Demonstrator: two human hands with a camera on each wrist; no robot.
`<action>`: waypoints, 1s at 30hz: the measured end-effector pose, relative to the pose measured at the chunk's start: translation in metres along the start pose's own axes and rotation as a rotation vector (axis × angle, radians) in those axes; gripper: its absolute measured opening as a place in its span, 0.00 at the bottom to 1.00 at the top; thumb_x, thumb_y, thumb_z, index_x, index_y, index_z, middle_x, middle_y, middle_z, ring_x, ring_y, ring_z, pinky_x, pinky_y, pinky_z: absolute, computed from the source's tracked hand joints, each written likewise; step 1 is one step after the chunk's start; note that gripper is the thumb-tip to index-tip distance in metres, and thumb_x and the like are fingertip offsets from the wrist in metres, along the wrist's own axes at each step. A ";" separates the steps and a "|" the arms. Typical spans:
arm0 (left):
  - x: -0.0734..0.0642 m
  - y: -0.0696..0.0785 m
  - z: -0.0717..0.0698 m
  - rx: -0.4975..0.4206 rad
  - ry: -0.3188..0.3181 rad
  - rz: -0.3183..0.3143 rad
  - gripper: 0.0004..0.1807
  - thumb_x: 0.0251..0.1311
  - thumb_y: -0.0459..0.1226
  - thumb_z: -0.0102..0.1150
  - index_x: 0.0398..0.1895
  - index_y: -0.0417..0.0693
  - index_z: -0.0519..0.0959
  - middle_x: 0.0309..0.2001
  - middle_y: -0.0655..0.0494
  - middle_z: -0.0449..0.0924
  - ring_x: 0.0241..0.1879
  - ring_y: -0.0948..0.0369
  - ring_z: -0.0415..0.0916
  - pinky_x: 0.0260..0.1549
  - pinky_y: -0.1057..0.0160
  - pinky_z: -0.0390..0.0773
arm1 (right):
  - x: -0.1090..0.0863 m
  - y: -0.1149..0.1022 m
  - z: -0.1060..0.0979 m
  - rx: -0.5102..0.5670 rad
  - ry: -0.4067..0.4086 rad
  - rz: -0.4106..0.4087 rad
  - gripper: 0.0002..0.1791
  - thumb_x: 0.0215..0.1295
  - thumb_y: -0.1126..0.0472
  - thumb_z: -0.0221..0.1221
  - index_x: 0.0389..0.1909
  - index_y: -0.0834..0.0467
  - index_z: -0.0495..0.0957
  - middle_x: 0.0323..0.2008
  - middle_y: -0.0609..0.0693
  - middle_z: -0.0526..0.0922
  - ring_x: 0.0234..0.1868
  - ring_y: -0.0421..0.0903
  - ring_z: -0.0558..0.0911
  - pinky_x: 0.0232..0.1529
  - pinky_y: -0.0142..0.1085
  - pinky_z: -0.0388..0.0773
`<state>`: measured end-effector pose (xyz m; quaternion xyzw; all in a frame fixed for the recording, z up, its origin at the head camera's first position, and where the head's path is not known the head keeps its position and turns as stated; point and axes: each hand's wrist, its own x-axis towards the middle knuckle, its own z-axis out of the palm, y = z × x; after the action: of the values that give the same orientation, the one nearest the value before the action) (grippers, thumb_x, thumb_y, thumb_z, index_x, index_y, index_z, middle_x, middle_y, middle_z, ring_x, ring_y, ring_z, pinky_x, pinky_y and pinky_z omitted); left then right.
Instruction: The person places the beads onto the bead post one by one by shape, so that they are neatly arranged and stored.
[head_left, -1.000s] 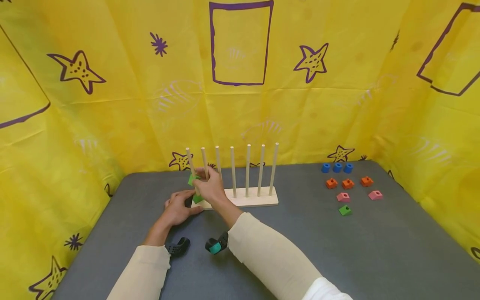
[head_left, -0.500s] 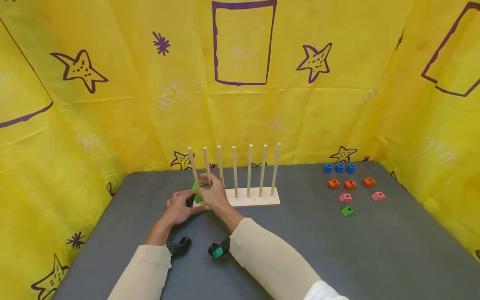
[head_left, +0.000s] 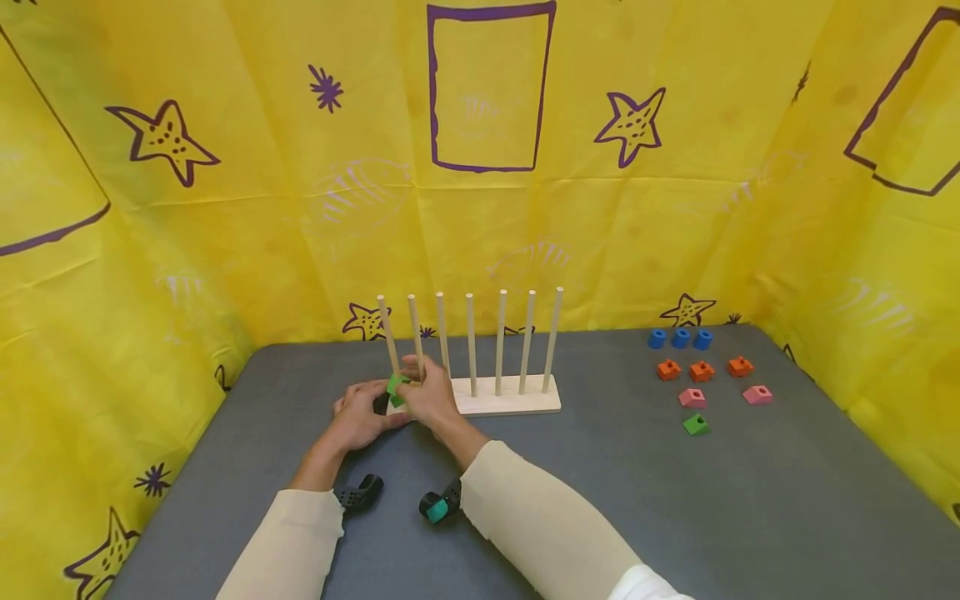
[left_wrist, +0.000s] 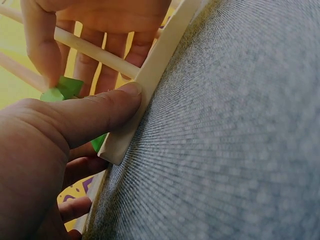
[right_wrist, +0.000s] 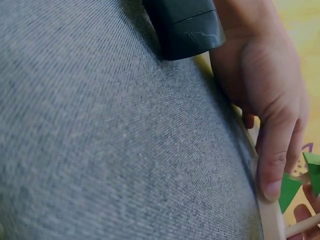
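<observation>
A wooden peg rack (head_left: 517, 402) stands on the grey table, with several upright pegs along its base. My left hand (head_left: 358, 415) grips the rack's left end, thumb along the front edge of the base and fingers round behind. On the leftmost peg (head_left: 387, 333) is a green block (left_wrist: 62, 89), which my right hand (head_left: 429, 393) pinches between thumb and fingers low on that peg. Beneath it, a second green block (right_wrist: 289, 193) sits at the base on the same peg, partly hidden by my left thumb in the left wrist view.
To the right lie three blue cylinders (head_left: 680, 338), three orange blocks (head_left: 702, 372), two pink blocks (head_left: 693, 398) and one green block (head_left: 696, 425), each with a hole. A yellow patterned cloth (head_left: 480, 217) rises behind the table. Dark straps hang at both wrists.
My right hand has slid the upper green block down the leftmost peg, close to the lower one. My left hand has kept its grip on the rack's end.
</observation>
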<state>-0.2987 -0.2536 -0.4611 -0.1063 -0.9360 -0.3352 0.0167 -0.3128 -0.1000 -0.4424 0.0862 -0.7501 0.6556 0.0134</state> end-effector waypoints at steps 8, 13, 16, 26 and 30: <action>0.000 0.002 -0.001 0.018 0.011 0.014 0.35 0.55 0.49 0.69 0.64 0.43 0.73 0.64 0.41 0.67 0.63 0.41 0.54 0.55 0.36 0.45 | -0.001 0.003 -0.001 -0.033 -0.023 -0.002 0.23 0.58 0.70 0.63 0.56 0.59 0.75 0.47 0.52 0.83 0.49 0.49 0.81 0.47 0.39 0.76; 0.000 0.001 -0.001 0.016 0.007 0.015 0.35 0.55 0.49 0.69 0.64 0.43 0.73 0.65 0.41 0.67 0.64 0.41 0.53 0.55 0.36 0.45 | -0.001 0.005 -0.001 -0.053 -0.026 -0.008 0.23 0.58 0.70 0.63 0.56 0.59 0.75 0.46 0.51 0.83 0.48 0.47 0.81 0.45 0.37 0.76; 0.000 0.001 -0.001 0.015 0.010 0.019 0.35 0.55 0.49 0.69 0.64 0.43 0.73 0.65 0.41 0.67 0.64 0.41 0.54 0.55 0.36 0.45 | 0.000 0.006 -0.001 -0.061 -0.027 -0.013 0.23 0.58 0.70 0.63 0.56 0.59 0.75 0.47 0.51 0.83 0.48 0.47 0.81 0.46 0.37 0.76; 0.000 0.002 -0.001 0.019 -0.006 -0.008 0.36 0.56 0.50 0.68 0.65 0.43 0.72 0.65 0.40 0.65 0.64 0.41 0.52 0.56 0.36 0.44 | -0.004 0.001 -0.009 -0.100 -0.048 0.003 0.25 0.57 0.66 0.63 0.58 0.57 0.74 0.48 0.51 0.82 0.49 0.48 0.80 0.49 0.42 0.74; 0.000 0.003 0.000 0.021 -0.011 -0.013 0.37 0.56 0.51 0.67 0.65 0.41 0.71 0.65 0.39 0.65 0.64 0.40 0.52 0.55 0.36 0.45 | -0.009 -0.004 -0.016 -0.178 -0.057 -0.027 0.26 0.58 0.63 0.62 0.60 0.55 0.74 0.50 0.51 0.81 0.51 0.50 0.78 0.49 0.44 0.73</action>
<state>-0.2979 -0.2518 -0.4594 -0.1020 -0.9402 -0.3249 0.0107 -0.3047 -0.0835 -0.4369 0.1133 -0.8041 0.5835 0.0087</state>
